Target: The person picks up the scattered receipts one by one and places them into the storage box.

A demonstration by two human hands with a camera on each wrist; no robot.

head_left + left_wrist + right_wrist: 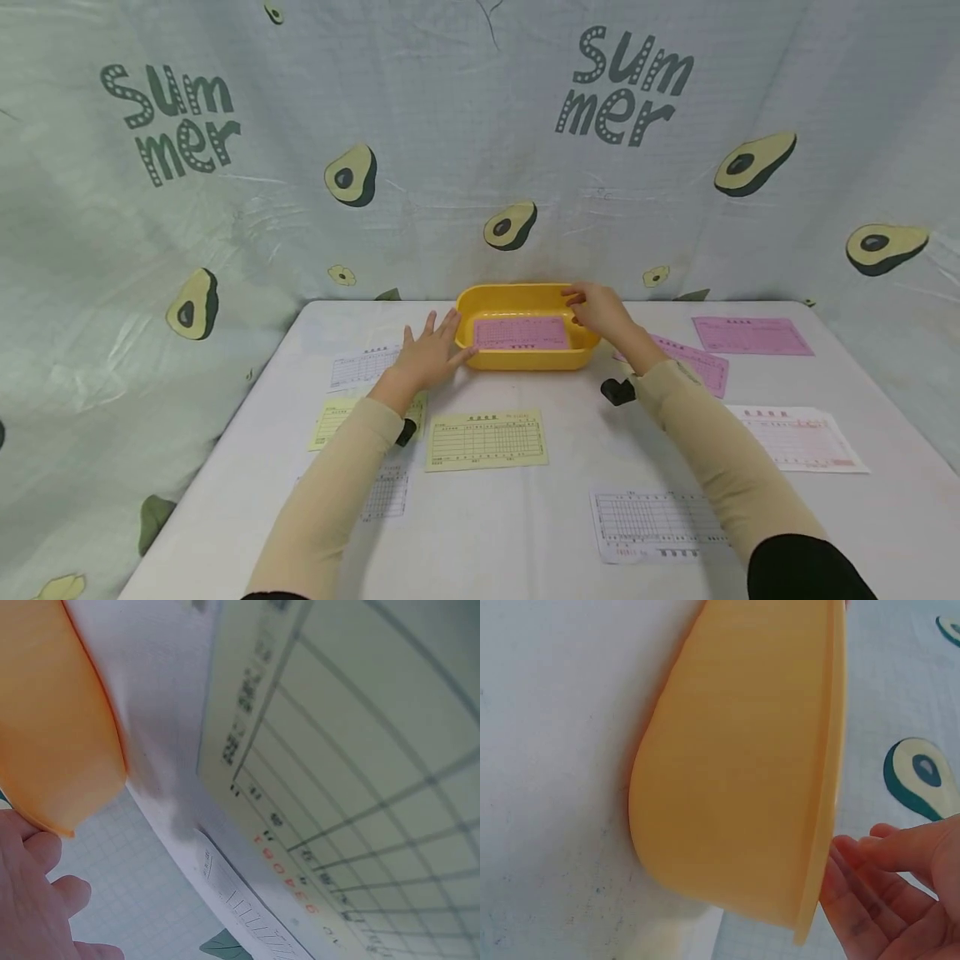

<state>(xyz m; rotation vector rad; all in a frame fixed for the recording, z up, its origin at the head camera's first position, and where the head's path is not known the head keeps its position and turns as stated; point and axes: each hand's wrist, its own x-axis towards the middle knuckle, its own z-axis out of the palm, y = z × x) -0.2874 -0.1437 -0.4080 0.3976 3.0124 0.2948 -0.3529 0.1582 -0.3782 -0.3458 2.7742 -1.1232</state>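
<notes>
A yellow plastic basin (519,361) stands at the far edge of the table, with a pink form slip (522,333) lying flat inside. My left hand (426,357) is at the basin's left end, fingers spread, fingertips at the rim. In the left wrist view, those fingers (46,851) touch the edge of the orange-looking basin wall (60,712). Over the basin's right end is my right hand (600,313), its fingers loosely bent and holding nothing visible. The right wrist view has the right fingers (855,892) beside the rim (821,787).
Pink slips (752,336) lie at the right, one partly under the right arm. A white and red form (798,439) is nearer. Yellow slips (487,440) and a bluish one (362,369) lie left of centre. Another white form (656,525) is near the front. A patterned curtain (420,108) hangs behind.
</notes>
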